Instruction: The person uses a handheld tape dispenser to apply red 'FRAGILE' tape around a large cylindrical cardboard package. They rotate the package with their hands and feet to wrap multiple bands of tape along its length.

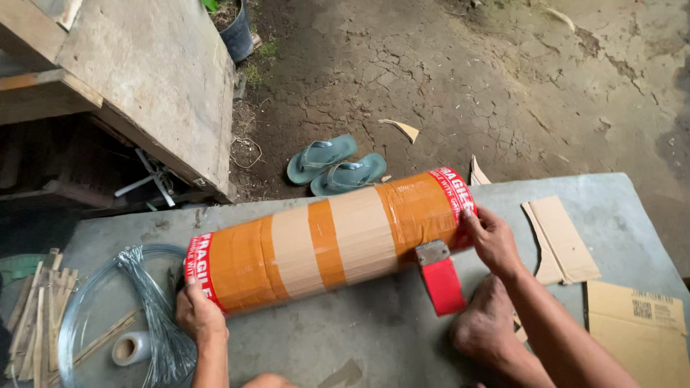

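Observation:
A long cardboard tube (332, 239) wrapped in orange and tan tape lies across the grey table (381, 330), with red-and-white printed tape at both ends. My left hand (198, 310) grips its left end from below. My right hand (491, 239) presses on its right end, where a red tape dispenser (440, 279) with a grey metal blade hangs against the tube, red tape running down from it. A bare foot (486, 323) rests on the table just below my right hand.
A coil of clear tubing with a wire bundle (154, 316), a small tape roll (131, 349) and bamboo sticks (36, 316) lie at left. Cardboard pieces (568, 241) lie at right. Beyond the table edge are teal flip-flops (336, 165) on cracked earth and a wooden bench (144, 79).

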